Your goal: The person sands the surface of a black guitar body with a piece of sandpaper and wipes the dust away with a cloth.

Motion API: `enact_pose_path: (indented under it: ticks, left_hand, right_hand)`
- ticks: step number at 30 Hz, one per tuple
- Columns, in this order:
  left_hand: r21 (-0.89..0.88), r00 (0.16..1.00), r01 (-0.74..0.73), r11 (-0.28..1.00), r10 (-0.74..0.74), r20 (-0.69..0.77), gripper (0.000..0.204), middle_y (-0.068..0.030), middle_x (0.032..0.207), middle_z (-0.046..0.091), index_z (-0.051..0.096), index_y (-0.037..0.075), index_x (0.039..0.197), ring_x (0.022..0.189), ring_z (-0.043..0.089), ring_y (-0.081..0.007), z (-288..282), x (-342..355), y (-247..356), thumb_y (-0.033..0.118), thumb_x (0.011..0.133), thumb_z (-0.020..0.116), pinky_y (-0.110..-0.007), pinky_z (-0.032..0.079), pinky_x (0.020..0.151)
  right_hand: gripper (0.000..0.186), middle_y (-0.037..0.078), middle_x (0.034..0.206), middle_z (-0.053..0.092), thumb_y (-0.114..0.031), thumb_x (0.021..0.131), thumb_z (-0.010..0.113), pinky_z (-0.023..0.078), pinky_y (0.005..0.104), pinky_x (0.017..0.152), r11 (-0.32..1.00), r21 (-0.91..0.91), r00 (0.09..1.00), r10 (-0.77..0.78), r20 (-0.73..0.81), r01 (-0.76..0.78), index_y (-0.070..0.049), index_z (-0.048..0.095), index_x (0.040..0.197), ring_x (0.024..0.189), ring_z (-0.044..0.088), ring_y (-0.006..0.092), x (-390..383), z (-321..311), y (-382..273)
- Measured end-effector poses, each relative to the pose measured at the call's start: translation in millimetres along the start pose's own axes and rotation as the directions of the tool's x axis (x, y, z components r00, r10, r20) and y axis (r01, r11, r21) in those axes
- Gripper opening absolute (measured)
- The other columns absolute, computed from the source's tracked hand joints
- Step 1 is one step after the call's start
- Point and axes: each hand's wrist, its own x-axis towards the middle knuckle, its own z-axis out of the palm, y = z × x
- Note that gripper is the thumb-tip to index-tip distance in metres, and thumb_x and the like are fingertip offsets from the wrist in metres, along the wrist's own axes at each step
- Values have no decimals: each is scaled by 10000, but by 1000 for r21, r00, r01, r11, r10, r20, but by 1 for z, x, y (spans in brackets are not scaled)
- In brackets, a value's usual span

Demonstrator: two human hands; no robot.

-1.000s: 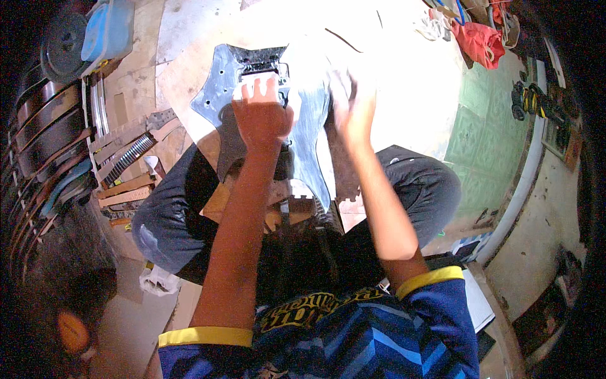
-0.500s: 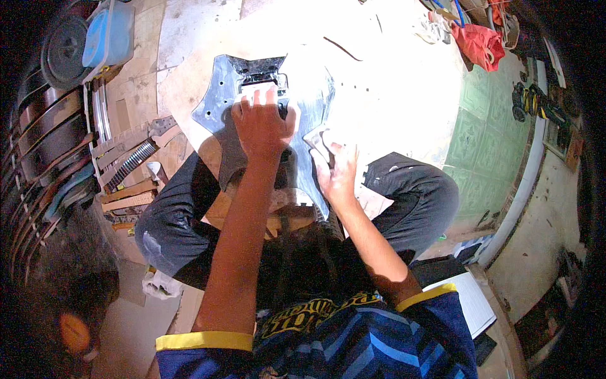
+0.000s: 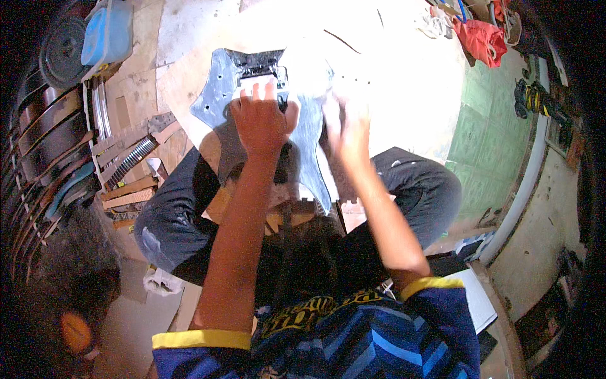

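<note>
An electric guitar body [image 3: 307,148], grey-black and smeared with pale dust, lies in front of me between my knees, with small holes and a dark cut-out cavity in it. My left hand [image 3: 261,123] presses on its middle, its fingers bent over by the cavity and its thumb out to the right. Alongside the body's right edge is my right hand [image 3: 351,129], smeared by motion and washed out by bright light. It grips a pale folded piece that looks like sandpaper, clearer in the earlier frame.
Guitar necks and wood strips [image 3: 136,158] lie to the left, beside a rack of dark curved pieces [image 3: 53,120]. A blue plastic container [image 3: 104,38] stands far left. A red bag or cloth [image 3: 481,43] is far right, and a yellow-black bundle [image 3: 536,101] lies right.
My right hand has moved away from me along the guitar body's right edge and a little to the right. My left hand stays on the body, which has shifted slightly.
</note>
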Motion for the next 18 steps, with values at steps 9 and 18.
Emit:
enact_pose_path:
  ticks: [9, 18]
  left_hand:
    - [1, 992, 48, 999, -47, 121, 551, -182, 1208, 685, 684, 79, 1228, 1185, 593, -406, 3, 1, -1, 446, 819, 711, -542, 418, 1031]
    - [-31, 1000, 22, 999, -21, 17, 552, -170, 1186, 676, 677, 79, 1240, 1150, 593, -396, 10, -3, -4, 426, 814, 735, -541, 418, 1033]
  right_hand:
    - [235, 225, 1130, 676, -104, 933, 711, 477, 498, 990, 996, -42, 997, -78, 24, 79, 0, 697, 1144, 1119, 622, 405, -31, -7, -7]
    - [251, 250, 1224, 623, -85, 924, 698, 471, 505, 984, 995, -79, 997, -63, 33, 66, -2, 667, 1159, 1107, 607, 421, -22, -5, -11]
